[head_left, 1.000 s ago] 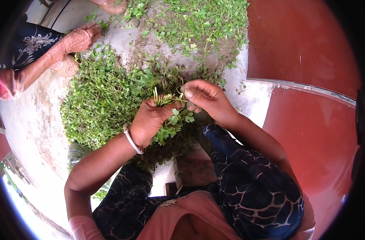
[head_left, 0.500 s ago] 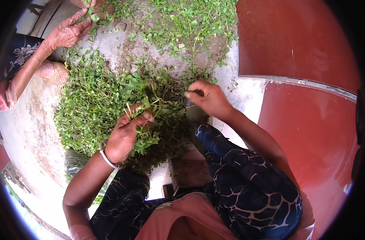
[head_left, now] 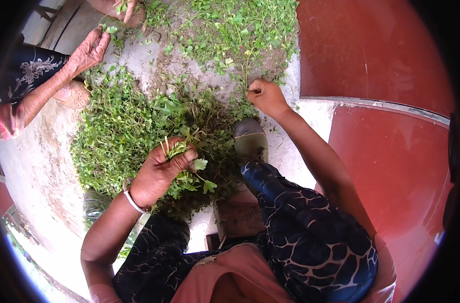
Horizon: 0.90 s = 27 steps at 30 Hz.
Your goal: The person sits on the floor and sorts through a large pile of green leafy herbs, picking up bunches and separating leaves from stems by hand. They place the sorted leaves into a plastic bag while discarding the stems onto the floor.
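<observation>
Greens [head_left: 177, 149] sat bunched in my left hand [head_left: 159, 174], fingers clamped round the stems to keep them together above the heap [head_left: 119, 136]. My right hand [head_left: 265, 96], closed, pinched a loose sprig [head_left: 246, 70] from the scattered leaves on the concrete floor [head_left: 33, 166].

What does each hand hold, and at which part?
The left hand grips a bunch of green sprigs around its lower stems. The right hand is closed in a fist by the scattered greens; what it holds cannot be told.
</observation>
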### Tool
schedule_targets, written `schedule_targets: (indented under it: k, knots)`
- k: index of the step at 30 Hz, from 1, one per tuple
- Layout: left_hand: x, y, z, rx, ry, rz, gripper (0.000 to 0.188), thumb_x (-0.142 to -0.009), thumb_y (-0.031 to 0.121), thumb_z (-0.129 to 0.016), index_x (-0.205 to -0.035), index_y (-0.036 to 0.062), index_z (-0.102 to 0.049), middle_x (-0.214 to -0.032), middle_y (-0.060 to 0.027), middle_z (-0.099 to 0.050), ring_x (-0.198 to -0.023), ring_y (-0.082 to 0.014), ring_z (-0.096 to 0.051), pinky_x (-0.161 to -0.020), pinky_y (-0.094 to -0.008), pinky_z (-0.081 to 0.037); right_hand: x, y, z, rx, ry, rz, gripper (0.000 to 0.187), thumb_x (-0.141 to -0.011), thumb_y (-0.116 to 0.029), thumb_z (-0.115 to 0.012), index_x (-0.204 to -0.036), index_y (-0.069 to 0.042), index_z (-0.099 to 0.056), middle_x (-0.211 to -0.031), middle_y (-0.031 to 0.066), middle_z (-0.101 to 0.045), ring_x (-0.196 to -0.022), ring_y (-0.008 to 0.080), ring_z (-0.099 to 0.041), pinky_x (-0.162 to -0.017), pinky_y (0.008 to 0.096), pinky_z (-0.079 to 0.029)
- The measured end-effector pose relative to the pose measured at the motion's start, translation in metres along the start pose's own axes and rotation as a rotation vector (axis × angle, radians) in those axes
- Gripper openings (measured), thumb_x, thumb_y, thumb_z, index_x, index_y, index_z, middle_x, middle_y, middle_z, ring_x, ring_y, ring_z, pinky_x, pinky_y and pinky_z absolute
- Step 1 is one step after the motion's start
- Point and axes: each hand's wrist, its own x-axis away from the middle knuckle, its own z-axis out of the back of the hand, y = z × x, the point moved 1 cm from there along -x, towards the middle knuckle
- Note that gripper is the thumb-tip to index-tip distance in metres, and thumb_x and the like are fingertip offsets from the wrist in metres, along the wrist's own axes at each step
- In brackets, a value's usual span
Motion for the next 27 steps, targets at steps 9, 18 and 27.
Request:
schedule_targets:
  k: [9,18,27]
  knots:
    - [-0.009,-0.013,0.008,0.159,0.047,-0.035,0.021,-0.085,0.021,-0.064,-0.099,0.0069,-0.058,-0.088,-0.0014,-0.059,-0.076,-0.0130,-0.055,-0.066,-0.0268,-0.041,0.036,-0.050,0.045,-1.158,-0.326,-0.289,0.008,-0.084,-0.010,-0.061,-0.092,-0.008,-0.059,-0.078,0.0007,-0.060,-0.065,0.0133,-0.061,-0.057,0.0243,-0.049]
    - [-0.015,-0.027,0.016,0.413,0.080,-0.005,0.023,-0.085,0.017,-0.063,-0.105,0.0084,-0.057,-0.097,-0.0050,-0.060,-0.071,-0.0115,-0.050,-0.062,-0.0255,-0.040,0.049,-0.057,0.045,-1.294,-0.349,-0.300,0.017,-0.084,-0.007,-0.059,-0.101,-0.007,-0.059,-0.084,0.0006,-0.060,-0.078,0.0178,-0.063,-0.050,0.0240,-0.049]
    - [-0.022,-0.014,0.003,0.263,0.175,0.124,0.019,-0.078,0.011,-0.071,-0.095,0.0079,-0.062,-0.083,0.0021,-0.062,-0.071,-0.0089,-0.055,-0.065,-0.0252,-0.044,0.054,-0.044,0.035,-1.122,-0.288,-0.406,0.026,-0.088,-0.017,-0.059,-0.111,-0.006,-0.055,-0.093,0.0007,-0.061,-0.074,0.0160,-0.063,-0.054,0.0242,-0.049]
